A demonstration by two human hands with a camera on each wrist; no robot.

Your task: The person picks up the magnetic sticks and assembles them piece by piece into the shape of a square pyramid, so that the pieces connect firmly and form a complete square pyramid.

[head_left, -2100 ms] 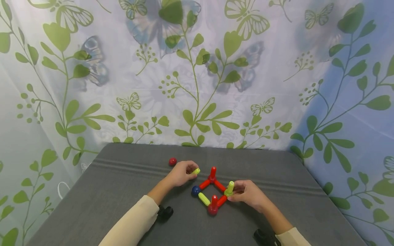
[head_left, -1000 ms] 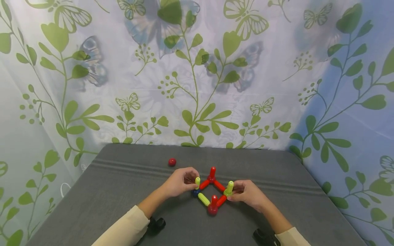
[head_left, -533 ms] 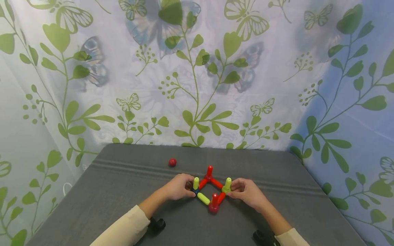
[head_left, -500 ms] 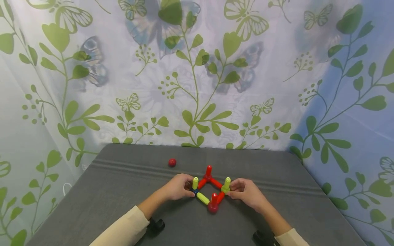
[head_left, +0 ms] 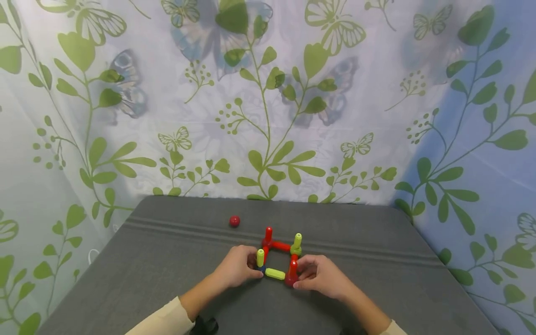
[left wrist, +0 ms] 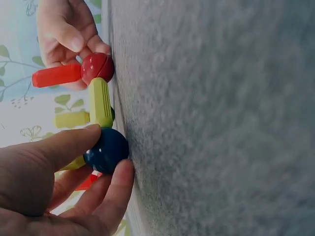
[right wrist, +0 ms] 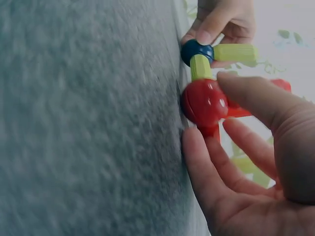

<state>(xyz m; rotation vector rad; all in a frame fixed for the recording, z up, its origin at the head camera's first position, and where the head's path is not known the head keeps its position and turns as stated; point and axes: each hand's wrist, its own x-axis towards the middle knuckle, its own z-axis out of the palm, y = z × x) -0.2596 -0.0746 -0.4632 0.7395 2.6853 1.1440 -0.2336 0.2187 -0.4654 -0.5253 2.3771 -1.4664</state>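
Note:
A square frame of ball-and-rod building toy pieces lies on the grey table. My left hand (head_left: 236, 267) pinches the dark blue ball (left wrist: 107, 151) at its near left corner, between thumb and fingers. From that ball a yellow-green rod (head_left: 260, 258) stands upright, and another yellow-green rod (head_left: 275, 274) runs to the near red ball (right wrist: 204, 103). My right hand (head_left: 324, 277) holds that red ball, thumb on one side and fingers on the other; a red rod (head_left: 293, 267) rises from it. At the far corners are a green ball (head_left: 296, 250) and another red ball (head_left: 267, 243), each bearing an upright rod.
A loose red ball (head_left: 234, 221) sits farther back on the grey table (head_left: 188, 242), left of the frame. Behind the table hangs a curtain (head_left: 268, 102) printed with leaves and butterflies. A white cable loop (head_left: 93, 256) shows beyond the left table edge.
My left hand has set the yellow-green rod upright on the blue ball, then gripped that ball. The frame has turned counterclockwise. My right hand has moved from the green ball to the near red ball.

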